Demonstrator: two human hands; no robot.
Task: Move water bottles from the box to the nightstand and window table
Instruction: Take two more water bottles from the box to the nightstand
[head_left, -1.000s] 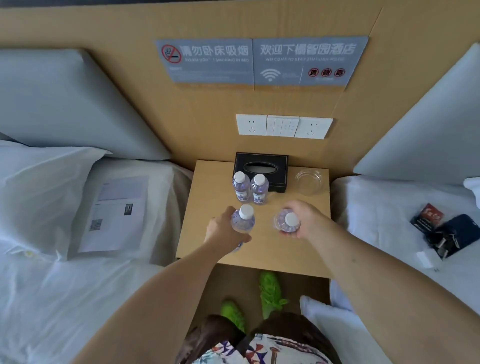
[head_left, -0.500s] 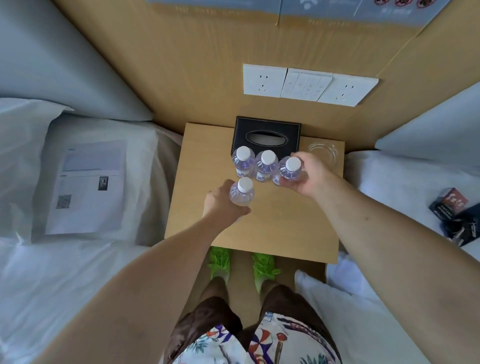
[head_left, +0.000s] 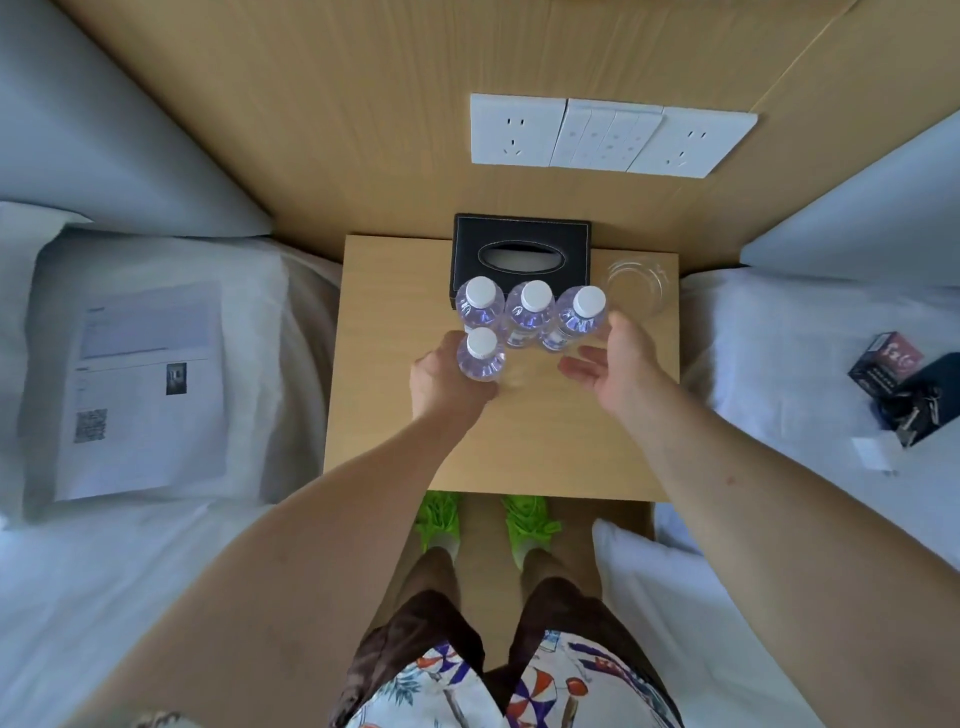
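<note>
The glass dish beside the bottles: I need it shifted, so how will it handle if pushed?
The glass dish looks low and wide, so it should slide rather than tip. Clear glass probably means slippery and breakable. It sits near the nightstand right edge, so push gently.

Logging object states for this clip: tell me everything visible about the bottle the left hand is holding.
The held bottle is small, clear plastic with a white screw cap and a purplish tint through its shoulder; its label is hidden. It stands upright or nearly so on the nightstand, just in front of a row of three like bottles, close to them though contact cannot be told. The left hand grips its body from the near side.
</note>
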